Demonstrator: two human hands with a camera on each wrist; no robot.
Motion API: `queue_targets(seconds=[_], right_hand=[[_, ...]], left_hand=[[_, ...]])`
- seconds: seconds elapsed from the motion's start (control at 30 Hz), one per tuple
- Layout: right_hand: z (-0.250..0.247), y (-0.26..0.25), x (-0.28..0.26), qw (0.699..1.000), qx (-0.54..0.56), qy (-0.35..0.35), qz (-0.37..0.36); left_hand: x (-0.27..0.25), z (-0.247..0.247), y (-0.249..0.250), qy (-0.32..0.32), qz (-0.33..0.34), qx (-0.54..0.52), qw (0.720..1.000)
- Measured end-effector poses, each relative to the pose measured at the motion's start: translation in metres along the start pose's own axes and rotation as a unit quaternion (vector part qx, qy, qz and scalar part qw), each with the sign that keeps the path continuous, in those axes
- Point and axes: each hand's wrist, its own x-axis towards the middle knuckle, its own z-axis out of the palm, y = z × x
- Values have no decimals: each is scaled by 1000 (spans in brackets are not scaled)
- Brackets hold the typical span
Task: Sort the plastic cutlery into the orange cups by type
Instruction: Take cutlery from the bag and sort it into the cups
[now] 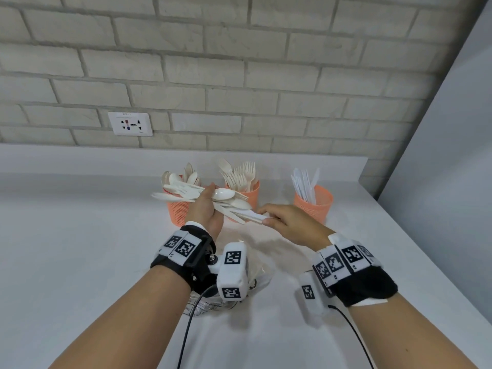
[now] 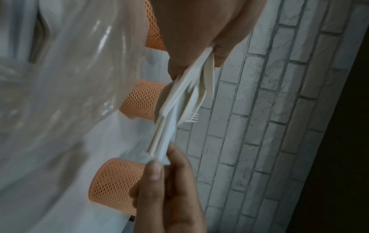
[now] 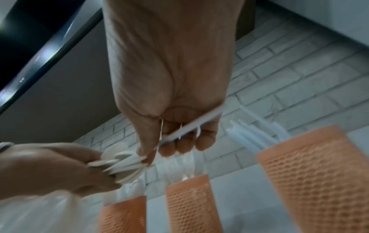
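Observation:
Three orange mesh cups stand in a row near the wall: the left cup (image 1: 177, 211) holds spoons, the middle cup (image 1: 251, 194) forks, the right cup (image 1: 314, 202) knives. My left hand (image 1: 206, 209) grips a bundle of white plastic cutlery (image 1: 226, 199) above the counter, in front of the left and middle cups. My right hand (image 1: 282, 218) pinches the end of a white knife (image 1: 254, 216) that sticks out of that bundle. The right wrist view shows that knife (image 3: 191, 126) lying across my curled fingers (image 3: 185, 145).
A clear plastic bag (image 1: 255, 272) lies on the white counter (image 1: 80, 249) under my wrists. A brick wall with a power socket (image 1: 130, 123) rises behind the cups. A grey wall (image 1: 452, 155) closes the right side.

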Motion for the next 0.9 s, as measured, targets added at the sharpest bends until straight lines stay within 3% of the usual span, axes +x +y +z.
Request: queue_targets(seconds=[0.17, 0.23, 0.3, 0.4, 0.5, 0.67, 0.77, 0.83, 0.9], right_hand=[[-27, 31, -11, 996, 36, 67, 53], [-37, 39, -7, 980, 51, 188, 43], [-48, 43, -1, 942, 69, 326, 37], [-55, 57, 12, 896, 97, 430, 53], [-47, 77, 21, 896, 97, 423, 100], [-29, 104, 30, 928, -34, 285, 239], [-30, 98, 30, 931, -122, 208, 275], [-36, 88, 30, 929, -119, 255, 241], [-40, 72, 32, 923, -75, 348, 145]], left_hand=[[4, 0, 1, -2, 1, -17, 1000], [1, 4, -1, -13, -2, -11, 1000], [-4, 8, -6, -37, -12, -3, 999], [-8, 8, -12, -96, -25, 5, 995], [-12, 8, -14, -135, -22, 20, 990], [-26, 12, -15, -202, -24, 74, 976], [-28, 11, -15, -216, -37, 62, 974], [-28, 10, -14, -218, -41, 70, 973], [-28, 10, -14, -225, -48, 87, 969]])
